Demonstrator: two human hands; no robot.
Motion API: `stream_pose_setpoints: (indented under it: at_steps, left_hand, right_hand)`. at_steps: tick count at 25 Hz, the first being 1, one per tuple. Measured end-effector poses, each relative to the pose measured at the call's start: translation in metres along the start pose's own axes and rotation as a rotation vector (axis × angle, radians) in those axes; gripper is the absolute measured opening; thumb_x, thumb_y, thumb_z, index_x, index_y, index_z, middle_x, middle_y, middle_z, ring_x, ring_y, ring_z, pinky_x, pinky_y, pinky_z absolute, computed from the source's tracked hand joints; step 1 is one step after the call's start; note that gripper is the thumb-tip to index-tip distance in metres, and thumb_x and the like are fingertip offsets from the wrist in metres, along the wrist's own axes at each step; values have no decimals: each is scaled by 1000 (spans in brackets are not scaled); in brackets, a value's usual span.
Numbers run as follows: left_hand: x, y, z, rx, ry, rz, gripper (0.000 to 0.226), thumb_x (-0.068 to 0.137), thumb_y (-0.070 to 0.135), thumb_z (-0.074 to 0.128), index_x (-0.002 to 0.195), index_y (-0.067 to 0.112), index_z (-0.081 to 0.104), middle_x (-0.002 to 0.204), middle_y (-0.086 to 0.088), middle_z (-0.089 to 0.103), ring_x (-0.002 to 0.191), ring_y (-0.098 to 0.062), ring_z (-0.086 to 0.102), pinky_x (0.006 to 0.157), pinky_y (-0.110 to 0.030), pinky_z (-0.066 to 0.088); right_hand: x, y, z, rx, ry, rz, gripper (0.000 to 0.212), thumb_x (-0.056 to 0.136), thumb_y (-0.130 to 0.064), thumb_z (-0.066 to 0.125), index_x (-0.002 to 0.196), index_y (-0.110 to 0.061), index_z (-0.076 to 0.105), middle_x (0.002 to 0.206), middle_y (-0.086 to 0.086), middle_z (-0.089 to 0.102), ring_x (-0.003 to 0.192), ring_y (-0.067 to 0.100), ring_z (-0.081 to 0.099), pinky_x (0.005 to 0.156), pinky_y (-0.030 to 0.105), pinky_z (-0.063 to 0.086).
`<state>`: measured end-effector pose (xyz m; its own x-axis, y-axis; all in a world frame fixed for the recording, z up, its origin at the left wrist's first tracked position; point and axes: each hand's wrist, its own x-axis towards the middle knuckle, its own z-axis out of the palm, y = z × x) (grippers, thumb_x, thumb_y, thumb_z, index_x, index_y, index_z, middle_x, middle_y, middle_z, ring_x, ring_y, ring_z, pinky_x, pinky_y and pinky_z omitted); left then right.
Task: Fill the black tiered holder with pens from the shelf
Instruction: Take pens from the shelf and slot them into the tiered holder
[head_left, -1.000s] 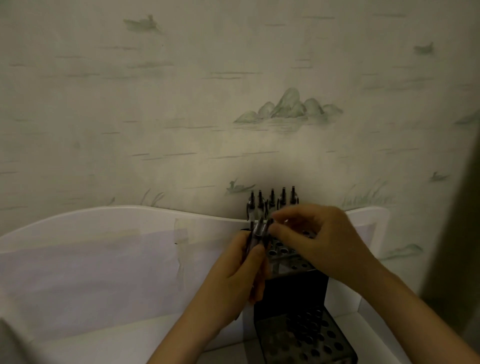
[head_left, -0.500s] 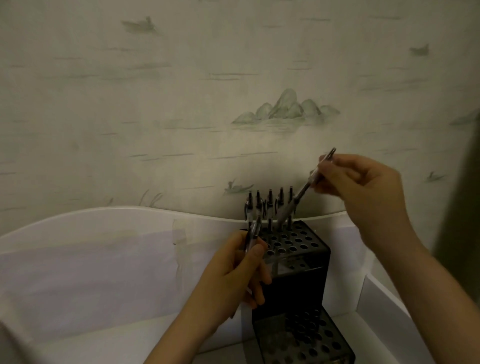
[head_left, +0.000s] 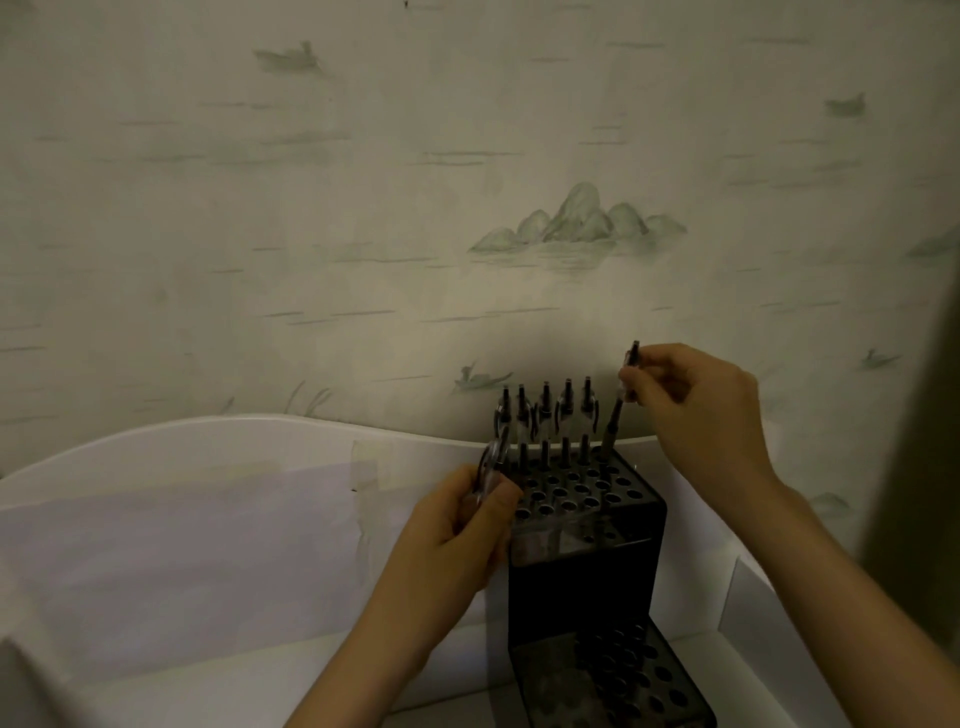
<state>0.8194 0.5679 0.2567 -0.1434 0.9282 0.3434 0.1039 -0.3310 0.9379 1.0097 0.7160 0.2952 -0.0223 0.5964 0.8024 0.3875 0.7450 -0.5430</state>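
Two hands work at the black holder (head_left: 587, 551): the right hand (head_left: 698, 410) pinches a pen (head_left: 621, 402) over the back row, the left hand (head_left: 457, 530) grips several pens (head_left: 491, 467).

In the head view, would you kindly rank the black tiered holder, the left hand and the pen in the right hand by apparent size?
Largest to smallest as they appear:
1. black tiered holder
2. left hand, though it is nearer the camera, so its size is flattered
3. pen pinched by the right hand, thin and partly hidden by the fingers
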Motion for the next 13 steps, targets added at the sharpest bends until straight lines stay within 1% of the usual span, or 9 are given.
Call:
stream_pose_setpoints:
  at_steps: [3,5,7,9,11,13]
  left_hand:
    - [-1,-1,-2,12,-2,1,28,98,19,48,92,-8,50,61,-6,41,51,-12,36,47,-20,31]
    - [-1,-2,-2,-2,-8,-24,22,99,14,45,95,-5,54,62,-5,44,50,-10,39,48,-19,33]
    - [-2,-3,-1,1,-19,-45,19,100,9,42,98,1,58,63,-4,49,50,-7,43,47,-16,35]
    - [-2,-5,0,23,-31,-40,20,100,7,40,100,6,60,65,-4,52,51,-7,44,48,-16,36]
    - [-2,-6,1,41,-32,-25,21,101,8,40,101,9,60,64,-2,54,51,-7,45,50,-16,37]
    - [-1,-6,2,44,-32,-19,20,101,10,40,102,10,60,64,-2,55,51,-7,46,50,-16,38]
  right_hand:
    - [-4,7,7,-50,-59,17,11,85,-21,73,95,-18,74,71,-18,67,69,-8,66,66,2,47]
    - [-6,10,10,-64,-90,49,15,83,-22,75,97,-16,74,70,-15,68,69,-9,66,66,2,47]
    - [-4,10,9,-61,-112,69,17,83,-23,76,97,-15,75,72,-12,70,67,-7,67,68,8,53]
    - [-1,9,7,-79,-153,80,17,82,-23,76,97,-15,75,74,-9,73,67,-3,69,73,22,59]
    - [4,8,6,-109,-223,101,14,82,-20,76,95,-15,75,75,-5,74,67,3,71,77,32,60]
    - [7,7,6,-139,-319,151,14,82,-15,75,96,-14,75,76,-1,75,69,7,71,82,37,59]
